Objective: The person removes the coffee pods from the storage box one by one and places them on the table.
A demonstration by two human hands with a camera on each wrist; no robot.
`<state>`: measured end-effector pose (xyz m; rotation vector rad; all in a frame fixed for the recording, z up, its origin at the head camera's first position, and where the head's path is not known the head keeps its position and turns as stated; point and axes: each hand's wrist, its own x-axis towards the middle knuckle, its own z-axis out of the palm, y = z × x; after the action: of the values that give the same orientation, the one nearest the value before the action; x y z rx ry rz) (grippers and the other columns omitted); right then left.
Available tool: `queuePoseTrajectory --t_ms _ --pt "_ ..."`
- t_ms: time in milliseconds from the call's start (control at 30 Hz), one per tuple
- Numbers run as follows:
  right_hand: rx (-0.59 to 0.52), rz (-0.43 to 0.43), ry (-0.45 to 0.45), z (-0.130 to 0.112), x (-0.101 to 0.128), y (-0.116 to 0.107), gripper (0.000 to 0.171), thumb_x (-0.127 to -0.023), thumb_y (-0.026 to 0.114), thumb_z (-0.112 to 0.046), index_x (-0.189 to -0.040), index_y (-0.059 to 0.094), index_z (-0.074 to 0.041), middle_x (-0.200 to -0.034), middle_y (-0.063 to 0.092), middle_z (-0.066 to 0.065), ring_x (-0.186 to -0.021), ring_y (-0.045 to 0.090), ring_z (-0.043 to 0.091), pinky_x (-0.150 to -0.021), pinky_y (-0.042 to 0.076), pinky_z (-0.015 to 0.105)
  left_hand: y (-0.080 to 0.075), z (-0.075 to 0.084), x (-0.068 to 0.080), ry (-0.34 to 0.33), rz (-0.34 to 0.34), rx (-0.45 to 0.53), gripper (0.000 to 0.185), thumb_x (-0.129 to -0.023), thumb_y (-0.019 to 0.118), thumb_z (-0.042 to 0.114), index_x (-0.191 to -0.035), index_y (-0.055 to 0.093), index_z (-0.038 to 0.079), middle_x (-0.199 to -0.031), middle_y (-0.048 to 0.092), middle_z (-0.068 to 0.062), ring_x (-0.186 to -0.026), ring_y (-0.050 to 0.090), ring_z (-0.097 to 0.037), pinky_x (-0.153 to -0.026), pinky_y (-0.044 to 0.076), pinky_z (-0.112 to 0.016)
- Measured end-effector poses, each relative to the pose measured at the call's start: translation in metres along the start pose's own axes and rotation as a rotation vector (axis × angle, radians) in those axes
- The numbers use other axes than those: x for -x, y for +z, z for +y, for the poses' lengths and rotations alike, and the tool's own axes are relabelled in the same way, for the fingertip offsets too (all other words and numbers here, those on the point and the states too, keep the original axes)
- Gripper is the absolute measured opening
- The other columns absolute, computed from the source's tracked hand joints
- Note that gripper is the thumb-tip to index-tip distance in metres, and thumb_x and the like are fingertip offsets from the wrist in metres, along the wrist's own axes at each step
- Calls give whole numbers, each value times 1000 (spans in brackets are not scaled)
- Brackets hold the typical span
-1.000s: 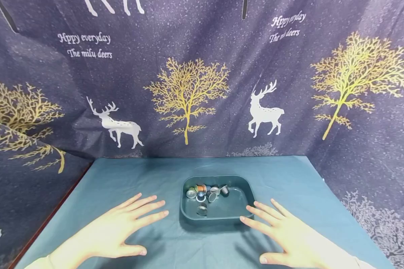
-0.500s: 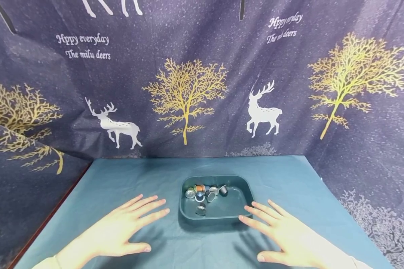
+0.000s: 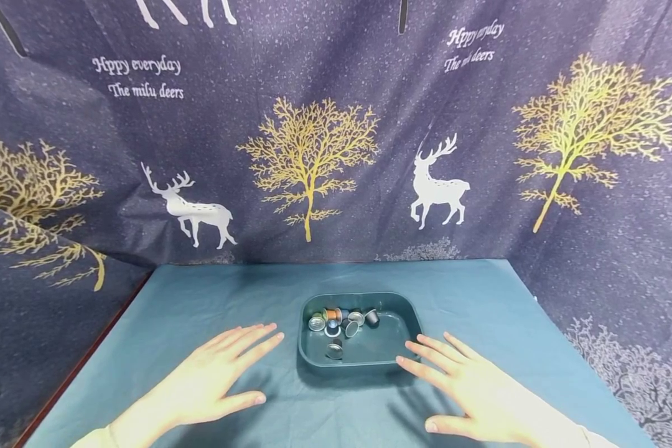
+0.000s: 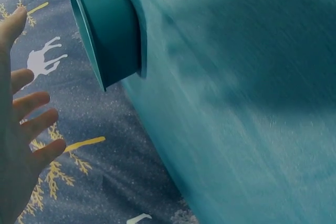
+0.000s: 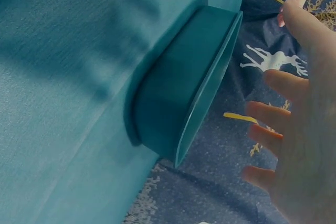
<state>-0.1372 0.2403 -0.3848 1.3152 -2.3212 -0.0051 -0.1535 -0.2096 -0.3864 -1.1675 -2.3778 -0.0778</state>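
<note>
— Teal plastic, was it, that tray (image 3: 409,320)?

— Yes, smooth and rectangular with rounded corners and a thin flared rim. It sat near the middle of the table, between the two hands. The wrist views showed its plain, sloping outer wall.

— What lay in it?

— A small heap of coffee capsules (image 3: 344,320), little metal cups with shiny foil faces, bunched toward the far left corner. One was orange, others silver, blue or dark. One lay apart, nearer the front wall.

— And the hands?

— The left hand (image 3: 213,379) was spread flat, palm down, fingers straight, holding nothing, just left of the tray. The right hand (image 3: 470,389) was spread the same way, its fingertips just beside the tray's front right corner; whether they touched it I could not tell.

— The surface?

— A teal cloth (image 3: 229,292) with a fine woven grain covered the table; a dark reddish edge showed at the left.

— And behind?

— A dark blue speckled curtain (image 3: 336,124) hung on three sides, printed with gold trees, white deer and white lettering.
</note>
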Motion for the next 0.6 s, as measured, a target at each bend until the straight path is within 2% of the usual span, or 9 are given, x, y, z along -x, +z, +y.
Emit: queuePoseTrajectory --t_ms 167,433,600 --pt "-7 10 14 0 -4 1 78 -88 55 -68 -150 44 -21 -152 46 1 -143 39 19 -126 -6 29 3 3 -1 -33 1 12 82 -88 61 63 -154 36 22 -153 45 3 -132 53 -20 -120 6 -17" --pt "-22 8 31 1 -12 0 79 -87 58 -67 -150 44 -20 -154 45 1 -146 35 17 -125 -5 29 11 5 -2 -119 -32 30 82 -88 60 64 -155 34 25 -156 41 7 -136 50 -18 -107 41 -39" --pt "-17 -12 40 1 -11 1 79 -87 58 -66 -150 44 -20 -153 45 1 -146 34 18 -125 -6 28 17 5 -3 -136 -32 47 81 -88 60 63 -154 36 24 -154 44 5 -135 51 -20 -105 45 -43"
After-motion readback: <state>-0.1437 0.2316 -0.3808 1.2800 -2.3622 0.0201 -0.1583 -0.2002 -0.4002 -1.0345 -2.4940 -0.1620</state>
